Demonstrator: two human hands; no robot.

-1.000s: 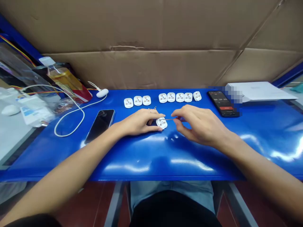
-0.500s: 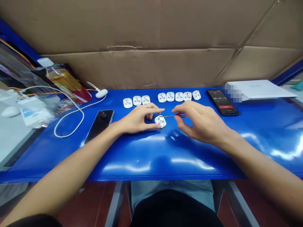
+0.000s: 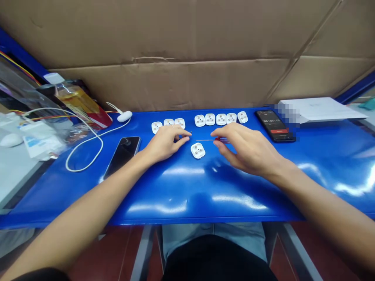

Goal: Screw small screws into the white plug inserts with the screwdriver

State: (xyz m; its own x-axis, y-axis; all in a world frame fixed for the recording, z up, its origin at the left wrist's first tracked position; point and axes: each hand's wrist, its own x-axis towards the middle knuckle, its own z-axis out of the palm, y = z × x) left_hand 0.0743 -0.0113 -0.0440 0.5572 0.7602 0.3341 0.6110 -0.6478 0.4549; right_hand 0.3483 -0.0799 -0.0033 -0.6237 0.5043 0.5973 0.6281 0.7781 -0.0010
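Observation:
My right hand (image 3: pixel 243 148) is closed round the red handle of a thin screwdriver (image 3: pixel 205 140), whose shaft points left above the blue tabletop. One white round-cornered plug part (image 3: pixel 198 150) with metal bits inside lies on the table below the shaft, touched by neither hand. To its left, my left hand (image 3: pixel 168 141) has thumb and fingertips pinched together on a tiny dark item (image 3: pixel 190 133), too small to make out. Behind the hands, several similar white parts (image 3: pixel 210 119) stand in a row, some close behind my left hand.
A phone (image 3: pixel 124 154) and a white cable (image 3: pixel 102 140) lie at the left, near a bottle (image 3: pixel 77 101). At the right are a phone showing a timer (image 3: pixel 271 125) and a white box (image 3: pixel 319 109). Cardboard (image 3: pixel 187 86) lines the back.
My left hand has let go of the white part and moved left and slightly back, its fingertips now together. The screwdriver tip has come off the part, moving slightly back.

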